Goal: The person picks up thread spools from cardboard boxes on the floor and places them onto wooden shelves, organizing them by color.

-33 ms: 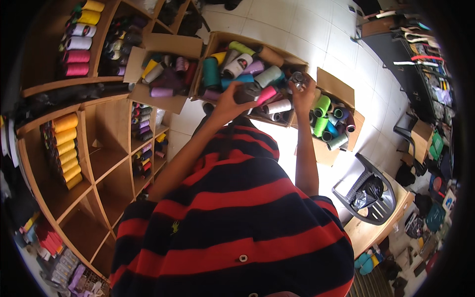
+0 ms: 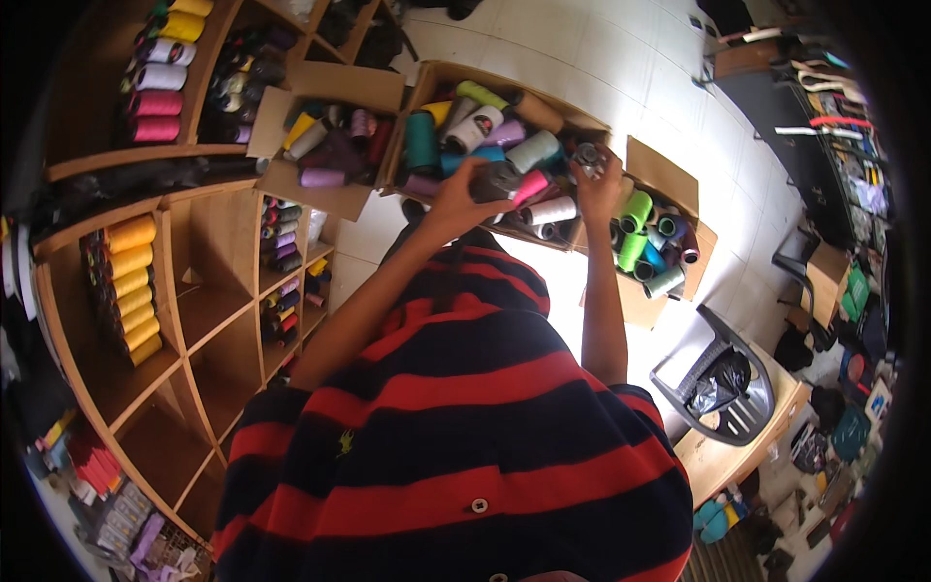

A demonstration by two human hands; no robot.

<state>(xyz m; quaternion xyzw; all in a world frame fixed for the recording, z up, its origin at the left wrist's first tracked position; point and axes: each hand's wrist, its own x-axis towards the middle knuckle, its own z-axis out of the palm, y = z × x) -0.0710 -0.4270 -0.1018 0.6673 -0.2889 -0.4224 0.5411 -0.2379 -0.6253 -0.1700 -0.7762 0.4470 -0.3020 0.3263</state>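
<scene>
My left hand (image 2: 464,201) is wrapped round a dark grey thread spool (image 2: 498,180) above the middle cardboard box (image 2: 565,104). My right hand (image 2: 600,184) grips a second spool (image 2: 586,155), dark with a pale, shiny end, over the right side of that box. Thread spools of several colours fill the box below, among them a teal spool (image 2: 422,142), a white spool (image 2: 476,127) and a pink spool (image 2: 530,186). A white spool (image 2: 550,210) lies between my two hands, near the box's front edge. My fingers partly hide both held spools.
An open carton (image 2: 335,89) of spools stands to the left, another carton (image 2: 663,169) with green and blue spools to the right. Wooden shelving (image 2: 199,335) holding yellow spools (image 2: 131,281) runs along my left. A grey plastic chair (image 2: 722,378) is at the right, by a wooden table (image 2: 784,403).
The view has shifted slightly, so the boxes sit a little farther right. Both hands keep their spools and have hardly moved.
</scene>
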